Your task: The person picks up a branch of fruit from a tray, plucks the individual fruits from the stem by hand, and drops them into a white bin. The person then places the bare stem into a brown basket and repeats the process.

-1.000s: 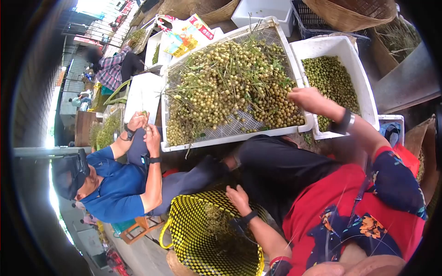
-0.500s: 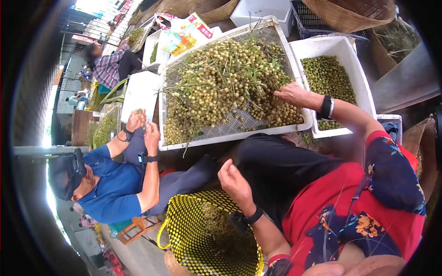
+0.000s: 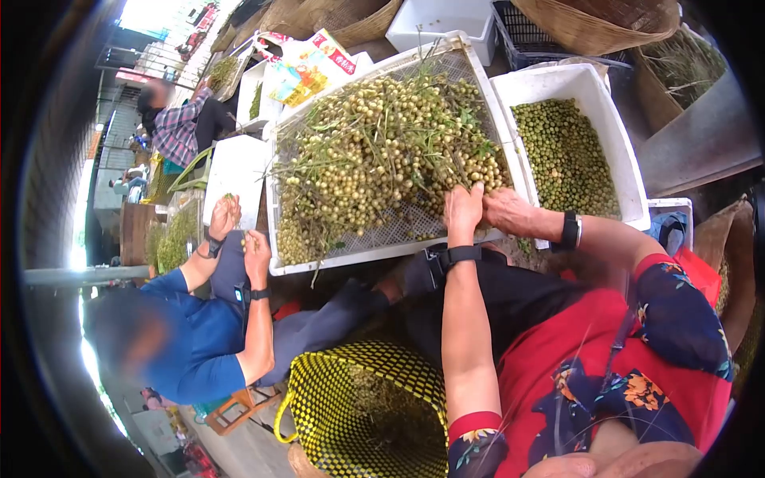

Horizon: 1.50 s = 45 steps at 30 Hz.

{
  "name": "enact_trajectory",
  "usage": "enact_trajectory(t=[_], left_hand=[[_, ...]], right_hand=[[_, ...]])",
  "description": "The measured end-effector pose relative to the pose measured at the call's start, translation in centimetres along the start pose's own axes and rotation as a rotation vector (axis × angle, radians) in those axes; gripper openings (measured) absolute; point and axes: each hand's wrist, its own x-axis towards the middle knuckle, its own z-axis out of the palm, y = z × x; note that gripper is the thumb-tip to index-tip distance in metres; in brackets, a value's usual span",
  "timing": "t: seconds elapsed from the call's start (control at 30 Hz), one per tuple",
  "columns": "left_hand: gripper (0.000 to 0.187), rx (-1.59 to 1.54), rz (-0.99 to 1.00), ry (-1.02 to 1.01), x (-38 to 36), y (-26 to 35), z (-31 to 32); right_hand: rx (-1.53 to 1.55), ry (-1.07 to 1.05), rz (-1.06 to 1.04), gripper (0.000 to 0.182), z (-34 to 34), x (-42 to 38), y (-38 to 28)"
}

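Observation:
Small round yellow-brown fruits (image 3: pixel 374 135) on thin stems lie heaped with green leaves in a white mesh-bottomed tray (image 3: pixel 351 260). At the tray's near right corner, my left hand (image 3: pixel 464 211) and my right hand (image 3: pixel 510 213) are side by side against the heap. My left fingers are closed, thumb raised, and their tips are hidden among the fruits. The right hand is curled too, and what it grips does not show. Right beside it stands a white foam box (image 3: pixel 629 159) with loose greenish round fruits (image 3: pixel 566 151) inside.
A yellow-and-black woven basket (image 3: pixel 327 414) with stem scraps stands below my left arm. Across from it sits a co-worker in blue (image 3: pixel 199 334), hands raised by the tray. Another person (image 3: pixel 179 127) sits farther back. Wicker baskets (image 3: pixel 606 24) and a dark crate (image 3: pixel 518 36) lie beyond.
My left hand has moved from above the woven basket up to the tray's corner, beside my right hand. My right hand has shifted slightly toward me. The co-worker's hands have moved a little.

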Motion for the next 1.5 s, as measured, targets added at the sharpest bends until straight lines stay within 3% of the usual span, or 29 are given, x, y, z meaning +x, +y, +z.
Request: enact_trajectory(t=[0.07, 0.17, 0.27, 0.33, 0.4, 0.43, 0.47, 0.6, 0.67, 0.73, 0.8, 0.87, 0.93, 1.0, 1.07, 1.1, 1.17, 1.33, 1.43, 1.5], left_hand=[[0.046, -0.210, 0.002, -0.004, 0.3, -1.3, 2.6], [0.033, -0.258, -0.002, 0.024, 0.1, -2.1, 2.6], [0.028, -0.515, -0.051, -0.047, -1.3, -2.2, 0.7], [0.026, -0.625, -0.120, -0.125, -3.3, 0.2, -1.7], [0.026, -0.760, -0.129, -0.133, -3.9, 0.5, -1.5], [0.026, -0.750, -0.129, -0.134, -4.2, 0.7, -1.4], [0.026, -0.749, -0.123, -0.143, -4.5, 0.9, -1.3], [0.030, -0.727, -0.118, -0.197, -5.1, 1.3, -1.2], [0.031, -0.738, -0.144, -0.253, -5.1, 0.6, -1.0], [0.031, -0.731, -0.140, -0.247, -5.0, 0.1, -0.7], [0.029, -0.653, -0.071, -0.201, -5.0, 0.2, -0.7], [0.028, -0.568, -0.036, -0.164, -4.7, -0.5, 0.3], [0.027, -0.310, 0.151, -0.083, -4.5, -0.7, 0.6], [0.024, -0.346, 0.135, -0.084, -4.9, -0.2, 0.4], [0.021, -0.383, 0.118, -0.082, -4.9, -0.2, 0.6], [0.018, -0.246, 0.152, 0.000, -4.7, -0.3, 0.9], [0.012, -0.136, 0.141, 0.155, -4.5, 0.5, 0.9], [0.012, -0.035, 0.075, 0.263, -3.5, 1.6, -0.1], [0.018, 0.080, 0.072, 0.317, -3.3, 1.1, -0.4], [0.017, -0.017, 0.043, 0.339, -3.4, 0.7, -0.6]], right_hand=[[0.016, -0.156, 0.008, 0.031, -0.1, -0.3, -0.1], [0.133, 0.024, -0.046, 0.029, -1.1, -1.1, 0.2], [0.407, -0.085, -0.048, 0.028, -4.6, -1.4, 0.9], [0.513, -0.050, -0.050, 0.030, -6.4, -1.3, 1.4], [0.886, 0.326, -0.110, 0.032, -6.7, -1.3, 2.4], [0.919, 0.383, -0.020, 0.032, -6.8, -0.8, 2.6], [0.975, 0.322, 0.228, 0.023, -6.9, -0.6, 2.5], [1.019, 0.388, 0.137, 0.026, -5.1, 1.4, 2.4], [1.127, 0.222, 0.187, 0.027, -4.5, 2.0, 2.4], [1.173, 0.327, 0.172, 0.028, -4.6, 2.3, 1.7], [0.950, 0.386, 0.148, 0.028, -5.9, 2.0, 1.4], [0.965, 0.335, 0.216, 0.030, -6.5, 1.8, 1.0], [0.984, 0.209, 0.287, 0.032, -6.1, 1.9, 1.0], [1.013, 0.240, 0.231, 0.030, -5.9, 1.8, 1.6], [1.395, 0.146, 0.374, 0.030, -6.2, 2.0, 1.9], [1.557, 0.091, 0.418, 0.031, -6.3, 1.8, 1.9], [1.591, 0.065, 0.443, 0.030, -5.8, 2.4, 2.2], [1.568, -0.048, 0.533, 0.032, -6.6, 5.0, 2.9], [1.580, -0.047, 0.464, 0.029, -6.3, 6.1, 3.6], [1.638, -0.118, 0.344, 0.021, -6.5, 6.2, 3.6]])
